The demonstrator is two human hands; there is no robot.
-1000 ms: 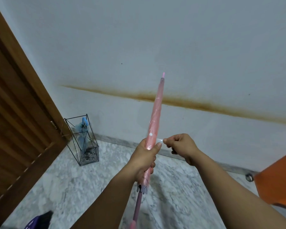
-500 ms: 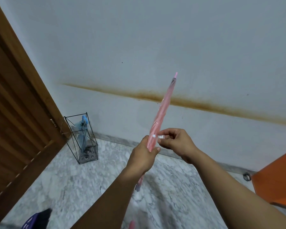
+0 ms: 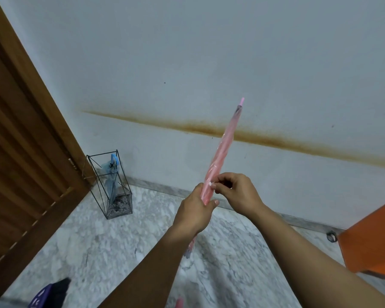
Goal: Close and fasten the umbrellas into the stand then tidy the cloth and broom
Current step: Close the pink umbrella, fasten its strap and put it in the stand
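Left hand (image 3: 195,211): fingers wrapped round the furled pink umbrella (image 3: 222,152) low on its canopy, thumb tip showing on the right side of the roll. Right hand (image 3: 236,194): thumb and forefinger pinch the small white-tipped closure strap (image 3: 212,184) against the canopy, just above the left hand's grip; remaining fingers curled. The two hands are touching or nearly so; which one cannot be determined.

The pink umbrella is held in the air, tilted with its tip up and to the right, the tip crossing a brown stain line (image 3: 276,142) on the white wall. Its lower end runs down behind the left forearm; a pink part shows at the bottom edge of the view.

Wire umbrella stand (image 3: 111,185): upright on the marble floor, well to the left of the pink umbrella, against the wall, beside a wooden door (image 3: 20,152). A closed blue umbrella (image 3: 111,174) stands inside it, handle up.

Orange object (image 3: 373,236): well right of the pink umbrella, at the frame edge. Dark purple item (image 3: 49,294): on the floor, below the stand, identity unclear.
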